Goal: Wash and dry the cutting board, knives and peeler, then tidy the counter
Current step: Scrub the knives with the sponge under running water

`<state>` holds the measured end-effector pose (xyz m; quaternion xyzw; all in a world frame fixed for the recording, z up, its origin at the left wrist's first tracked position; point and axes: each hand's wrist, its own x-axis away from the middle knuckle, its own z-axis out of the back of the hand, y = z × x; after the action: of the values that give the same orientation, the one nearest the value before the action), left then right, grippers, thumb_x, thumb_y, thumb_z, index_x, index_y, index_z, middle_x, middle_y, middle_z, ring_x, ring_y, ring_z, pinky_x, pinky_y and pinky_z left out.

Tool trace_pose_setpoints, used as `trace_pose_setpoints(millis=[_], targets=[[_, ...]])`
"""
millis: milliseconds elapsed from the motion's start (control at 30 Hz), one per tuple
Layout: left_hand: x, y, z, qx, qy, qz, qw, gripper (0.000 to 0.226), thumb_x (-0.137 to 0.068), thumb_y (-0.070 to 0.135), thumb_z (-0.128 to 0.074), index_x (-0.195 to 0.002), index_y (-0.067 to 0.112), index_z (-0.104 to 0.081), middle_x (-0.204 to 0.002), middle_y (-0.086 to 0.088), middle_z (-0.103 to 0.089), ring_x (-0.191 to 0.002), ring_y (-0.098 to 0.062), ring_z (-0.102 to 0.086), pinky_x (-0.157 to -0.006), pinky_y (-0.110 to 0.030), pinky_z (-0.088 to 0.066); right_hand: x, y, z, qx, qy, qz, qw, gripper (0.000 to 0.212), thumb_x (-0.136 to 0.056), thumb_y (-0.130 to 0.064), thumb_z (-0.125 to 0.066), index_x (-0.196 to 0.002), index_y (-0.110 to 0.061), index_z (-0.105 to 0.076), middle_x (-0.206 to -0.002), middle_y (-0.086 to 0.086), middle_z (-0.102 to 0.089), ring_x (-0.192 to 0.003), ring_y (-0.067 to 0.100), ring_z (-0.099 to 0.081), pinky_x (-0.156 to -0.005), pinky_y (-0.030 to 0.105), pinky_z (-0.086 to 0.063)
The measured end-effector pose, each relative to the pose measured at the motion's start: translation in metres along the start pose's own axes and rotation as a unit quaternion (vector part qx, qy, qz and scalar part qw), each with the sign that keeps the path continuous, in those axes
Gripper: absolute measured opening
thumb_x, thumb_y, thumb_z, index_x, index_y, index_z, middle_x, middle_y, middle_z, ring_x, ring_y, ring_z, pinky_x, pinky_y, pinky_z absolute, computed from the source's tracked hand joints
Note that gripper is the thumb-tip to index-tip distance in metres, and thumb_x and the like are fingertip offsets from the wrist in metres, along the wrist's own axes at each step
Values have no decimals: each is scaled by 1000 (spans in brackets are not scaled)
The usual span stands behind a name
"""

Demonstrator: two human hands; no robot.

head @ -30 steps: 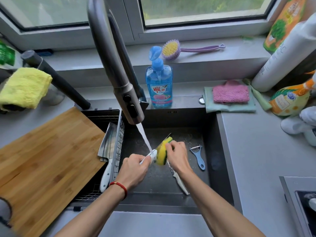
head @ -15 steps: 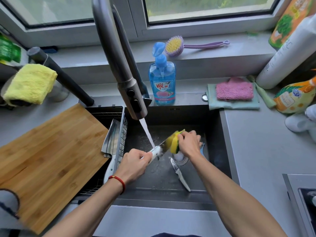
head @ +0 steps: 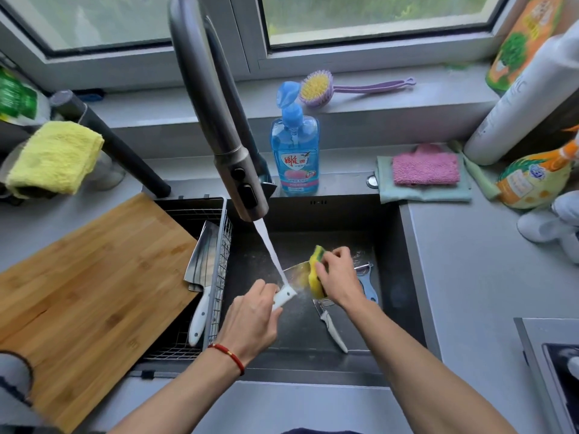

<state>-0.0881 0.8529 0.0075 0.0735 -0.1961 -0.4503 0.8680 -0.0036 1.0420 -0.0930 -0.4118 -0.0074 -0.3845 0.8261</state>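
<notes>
Over the dark sink (head: 404, 277), my left hand (head: 250, 321) grips the white handle of a knife (head: 289, 278) under the running water. My right hand (head: 336, 277) holds a yellow-green sponge (head: 315, 275) folded over the blade. A second white-handled knife (head: 332, 328) lies on the sink floor, partly hidden by my right wrist. The blue peeler (head: 366, 285) lies just right of that hand. A cleaver (head: 202, 277) rests in the wire rack (head: 219, 277) at the sink's left. The wooden cutting board (head: 87, 296) lies across the left counter and the rack.
The grey tap (head: 219, 120) arches over the sink with water flowing. A blue soap bottle (head: 294, 155) stands behind the sink, a purple brush (head: 316, 87) on the sill. Pink and green cloths (head: 424, 170) lie at the back right, a yellow cloth (head: 53, 158) at the left. Bottles crowd the right corner.
My right hand with the sponge has slid back and forth along the blade, out toward the tip and back partway. My left hand kept its grip on the handle under the stream.
</notes>
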Motion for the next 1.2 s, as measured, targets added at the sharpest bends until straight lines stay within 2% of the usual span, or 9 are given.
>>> trace_pose_setpoints(millis=[100, 233, 367, 533, 767, 867, 967, 1100, 1200], targets=[[-1, -6, 6, -1, 9, -7, 1000, 29, -95, 26, -66, -121, 14, -60, -105, -1, -55, -80, -26, -62, -71, -42, -53, 5, -1, -8, -22, -3, -4, 1000, 25, -101, -31, -54, -98, -9, -64, -117, 5, -40, -109, 26, -49, -99, 40, -45], [-7, -13, 14, -10, 3, -12, 1000, 30, -96, 27, -64, -123, 16, -58, -109, 0, -54, -88, -26, -62, -77, -41, -53, 21, -15, -27, -83, -13, 87, 993, 21, -95, -46, -55, -85, -27, -56, -109, -5, -37, -105, 15, -42, -91, 18, -39], [-2, -15, 10, -3, 8, -17, 1000, 31, -95, 29, -65, -123, 17, -60, -108, 1, -55, -89, -26, -62, -76, -38, -52, 7, 7, -20, -65, 14, -38, 997, 21, -98, -30, -59, -87, -12, -59, -110, 3, -37, -109, 26, -46, -90, 36, -45], [-18, -7, -1, 37, 8, 57, 998, 30, -91, 36, -68, -116, 19, -68, -107, -2, -62, -100, -26, -62, -87, -37, -50, 22, 14, -18, -50, -27, 72, 996, 19, -96, -29, -65, -83, -17, -59, -107, -1, -43, -88, 11, -49, -77, 16, -40], [-61, 24, 5, 164, 56, 144, 974, 42, -84, 43, -74, -112, 11, -76, -108, -14, -73, -104, -29, -67, -91, -30, -50, 29, 61, 22, -151, 118, -110, 975, 36, -87, -16, -68, -54, -11, -53, -58, 14, -53, -60, 20, -52, -66, 47, -55], [-60, 31, 12, 182, 94, 150, 967, 35, -81, 39, -76, -108, 16, -78, -104, -10, -75, -100, -26, -68, -85, -24, -48, 38, 74, 25, -220, 118, -148, 957, 30, -86, -25, -68, -60, -14, -59, -62, 18, -59, -61, 31, -61, -62, 43, -52], [-48, 27, 21, 204, 119, 137, 962, 24, -76, 30, -79, -97, 19, -80, -95, -5, -75, -89, -19, -69, -77, -18, -50, 45, 79, 23, -270, 114, -159, 943, 28, -85, -32, -68, -60, -23, -62, -62, 6, -60, -64, 25, -60, -65, 38, -57], [-21, 3, 38, 211, 128, 104, 963, 20, -77, 30, -80, -96, 25, -81, -96, 5, -74, -90, -10, -67, -80, -23, -57, 54, 76, 19, -288, 103, -156, 939, 28, -88, -23, -69, -60, -19, -62, -64, 5, -61, -69, 20, -63, -72, 46, -65], [5, -31, 53, 267, 143, 122, 945, 20, -77, 29, -81, -96, 26, -81, -85, 8, -74, -77, -7, -68, -64, -12, -52, 57, 74, 16, -282, 97, -153, 942, 27, -86, -22, -69, -61, -17, -62, -60, 1, -61, -68, 20, -63, -71, 49, -65]])
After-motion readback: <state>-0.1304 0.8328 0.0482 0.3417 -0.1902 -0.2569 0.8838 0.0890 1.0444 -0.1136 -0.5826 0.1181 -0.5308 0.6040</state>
